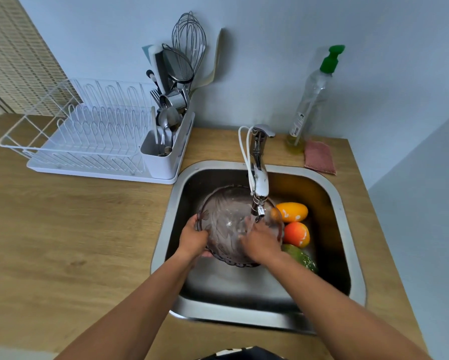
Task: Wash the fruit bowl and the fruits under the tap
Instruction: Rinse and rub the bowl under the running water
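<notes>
A clear, patterned glass fruit bowl (226,216) is held tilted inside the steel sink (330,188), right under the tap (259,178). My left hand (192,239) grips its left rim. My right hand (259,242) lies flat inside the bowl, fingers against the glass below the spout. Three fruits lie in the sink to the right of the bowl: a yellow-orange one (292,211), an orange-red one (296,233) and a green one (300,257), partly hidden by my right forearm.
A white dish rack (88,141) with a cutlery holder, a whisk and a strainer stands on the wooden counter (62,229) to the left. A dish-soap bottle (312,100) and a pink sponge cloth (319,157) sit behind the sink by the wall.
</notes>
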Demonstrator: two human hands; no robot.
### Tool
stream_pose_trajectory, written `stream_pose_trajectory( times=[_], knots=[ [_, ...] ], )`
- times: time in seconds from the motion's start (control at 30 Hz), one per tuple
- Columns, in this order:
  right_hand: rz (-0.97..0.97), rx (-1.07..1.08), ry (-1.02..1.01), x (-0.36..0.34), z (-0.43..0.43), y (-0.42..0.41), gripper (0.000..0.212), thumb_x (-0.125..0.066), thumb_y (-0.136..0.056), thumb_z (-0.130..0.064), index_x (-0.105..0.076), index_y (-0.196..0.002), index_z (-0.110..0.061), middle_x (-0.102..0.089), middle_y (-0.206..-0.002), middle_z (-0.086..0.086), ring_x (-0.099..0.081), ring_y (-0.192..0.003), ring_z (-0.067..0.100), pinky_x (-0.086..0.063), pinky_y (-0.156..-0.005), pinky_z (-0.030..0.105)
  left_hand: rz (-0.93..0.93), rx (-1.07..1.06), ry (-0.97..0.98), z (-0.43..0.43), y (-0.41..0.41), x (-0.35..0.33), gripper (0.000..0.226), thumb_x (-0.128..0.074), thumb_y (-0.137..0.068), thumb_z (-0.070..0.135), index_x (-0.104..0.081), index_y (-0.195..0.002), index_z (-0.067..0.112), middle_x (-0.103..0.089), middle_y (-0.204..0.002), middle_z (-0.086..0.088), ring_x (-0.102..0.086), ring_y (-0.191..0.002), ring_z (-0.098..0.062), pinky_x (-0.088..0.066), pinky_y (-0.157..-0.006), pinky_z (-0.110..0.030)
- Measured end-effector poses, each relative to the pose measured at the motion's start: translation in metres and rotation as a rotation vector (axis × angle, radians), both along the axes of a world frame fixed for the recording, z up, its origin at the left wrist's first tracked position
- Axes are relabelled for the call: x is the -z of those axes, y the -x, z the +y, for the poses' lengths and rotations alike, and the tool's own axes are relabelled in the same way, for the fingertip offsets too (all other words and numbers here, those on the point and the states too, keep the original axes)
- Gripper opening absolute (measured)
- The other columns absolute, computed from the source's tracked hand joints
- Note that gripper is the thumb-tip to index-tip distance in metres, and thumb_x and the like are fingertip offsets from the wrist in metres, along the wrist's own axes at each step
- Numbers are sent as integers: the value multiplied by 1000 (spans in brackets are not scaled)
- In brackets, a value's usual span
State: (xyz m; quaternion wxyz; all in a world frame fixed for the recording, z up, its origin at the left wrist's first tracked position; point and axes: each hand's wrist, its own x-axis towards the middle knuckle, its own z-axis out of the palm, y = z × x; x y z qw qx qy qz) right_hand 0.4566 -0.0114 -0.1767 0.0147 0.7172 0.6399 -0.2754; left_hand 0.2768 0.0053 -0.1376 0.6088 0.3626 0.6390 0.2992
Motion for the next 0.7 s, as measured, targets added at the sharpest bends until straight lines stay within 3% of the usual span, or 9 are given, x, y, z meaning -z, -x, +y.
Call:
stream_pose_trajectory(
  times=[0.07, 0.13, 0.2, 0.27, 0.37, 0.5, 0.57, 0.63, 0.7],
  knots=[
    [53, -184, 58, 12, -12, 9, 59, -39, -102, -43, -18, -156, -32, -2, -167, 4, -8, -152, 30, -21, -120, 45, 40, -8, -66, 0, 1, 0, 45, -58, -92, 6, -52, -132, 25, -65, -113, -5, -66, -87, -19, -56, -46, -28],
    [81, -252, 71, 12, -18, 5, 52, -36, -103, -47, -29, -153, -35, -5, -167, -1, -14, -152, 27, -19, -120, 40, 47, -44, -93, 1, 4, -1, 43, -59, -91, 6, -55, -129, 25, -67, -112, -6, -68, -86, -20, -57, -48, -30],
    [-56, -240, 28, 11, -18, -4, 56, -29, -103, -48, -31, -154, -26, -15, -165, 5, -15, -151, 28, -10, -122, 40, 14, -65, -57, 0, 7, -1, 44, -57, -91, 3, -54, -128, 26, -65, -111, -4, -68, -90, -26, -59, -48, -34],
    [-148, -149, 29, 11, -7, -9, 64, -24, -103, -47, -17, -158, -15, -11, -165, 10, -5, -153, 28, -1, -123, 44, -2, -26, -5, -4, 3, -2, 46, -53, -92, 0, -53, -127, 29, -64, -104, 0, -67, -87, -28, -57, -44, -33],
    [-102, -178, 18, 8, 4, 3, 66, -22, -103, -48, -3, -159, -19, 3, -167, 5, 3, -153, 28, -6, -124, 47, -22, 8, 12, -8, -10, -3, 46, -49, -93, -2, -54, -123, 34, -68, -96, 0, -70, -80, -28, -54, -40, -30],
    [-20, -395, 4, 4, -8, 3, 58, -23, -105, -45, -13, -159, -26, 1, -167, 0, 2, -154, 23, -8, -124, 46, 21, -12, -69, 0, -2, -3, 40, -54, -92, 2, -62, -117, 32, -72, -101, -4, -73, -78, -25, -60, -48, -38],
    [-89, -304, 22, 7, -9, -8, 60, -21, -105, -45, -11, -159, -20, -5, -167, 9, -3, -154, 27, -5, -123, 44, 20, -5, -78, 1, 3, -4, 38, -57, -91, 5, -63, -109, 38, -71, -103, -3, -71, -83, -25, -62, -53, -43],
    [-135, -170, 59, 9, -4, -12, 65, -19, -104, -46, -6, -159, -13, -5, -166, 13, -1, -153, 30, -2, -123, 44, 21, 31, -57, -1, 1, -4, 40, -54, -92, 4, -60, -112, 39, -69, -102, 0, -69, -86, -27, -60, -52, -42],
    [-76, -187, 43, 9, -2, -2, 64, -19, -103, -48, -3, -159, -21, 4, -167, 8, 5, -153, 31, -3, -122, 47, 27, 51, -54, -3, -3, -2, 43, -51, -93, 2, -59, -119, 34, -70, -101, 0, -71, -84, -28, -60, -50, -39]
  ],
)
